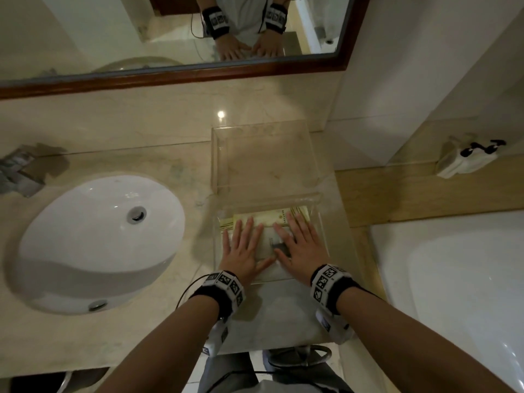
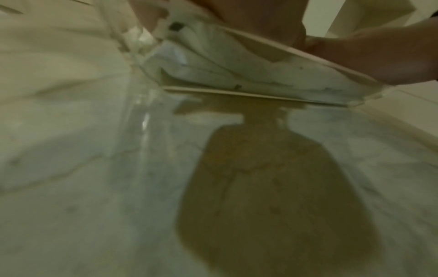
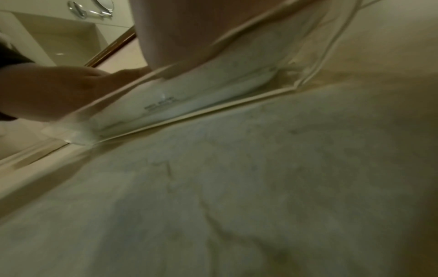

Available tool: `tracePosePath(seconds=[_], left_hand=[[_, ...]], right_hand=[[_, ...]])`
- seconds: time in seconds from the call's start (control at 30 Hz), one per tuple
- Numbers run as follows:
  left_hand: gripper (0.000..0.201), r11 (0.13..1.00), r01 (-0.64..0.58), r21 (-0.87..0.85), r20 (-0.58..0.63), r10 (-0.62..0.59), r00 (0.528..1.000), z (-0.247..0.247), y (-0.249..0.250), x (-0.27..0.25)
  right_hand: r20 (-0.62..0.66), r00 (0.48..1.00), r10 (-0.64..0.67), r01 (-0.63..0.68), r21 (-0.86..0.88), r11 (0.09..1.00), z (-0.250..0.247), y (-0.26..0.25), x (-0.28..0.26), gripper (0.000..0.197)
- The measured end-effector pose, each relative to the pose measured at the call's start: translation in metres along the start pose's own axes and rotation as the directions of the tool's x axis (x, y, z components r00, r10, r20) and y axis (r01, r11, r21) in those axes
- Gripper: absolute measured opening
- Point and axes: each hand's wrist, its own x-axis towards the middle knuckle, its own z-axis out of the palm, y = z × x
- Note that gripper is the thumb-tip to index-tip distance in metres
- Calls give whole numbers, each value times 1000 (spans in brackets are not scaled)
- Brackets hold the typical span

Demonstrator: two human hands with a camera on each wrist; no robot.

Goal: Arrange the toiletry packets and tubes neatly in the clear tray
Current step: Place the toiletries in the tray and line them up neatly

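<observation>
Person, seen from above: bare forearms, no sleeves showing. Left wrist band (image 1: 224, 287): black cuff carrying white tiles printed with black square codes; white camera unit underneath; thin black cable looping from it. Right wrist band (image 1: 330, 282): same black cuff, coded white tiles, white unit below. Grey trousers at the frame's bottom edge.

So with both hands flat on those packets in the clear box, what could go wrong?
The clear plastic tray sits near the marble counter's front edge; pressing could slide it off. The left hand and right hand cover most cream packets, so any crooked ones might go unnoticed.
</observation>
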Motion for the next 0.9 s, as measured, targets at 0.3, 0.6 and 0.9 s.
tracePosePath(seconds=[0.3,0.6,0.9], left_hand=[[100,1000,-23,-18,-52,22,998,-9,-4,-4],[88,995,70,74,146,-80,986,-23,-49,-37],[118,994,-15,109,146,-1,989,-29,-56,-44]], right_hand=[[-12,1000,-2,3,51,999,-12,0,-5,82],[-15,996,86,-84,104,991,-20,41,-22,97],[136,983,125,-156,256,954,-34,48,-32,112]])
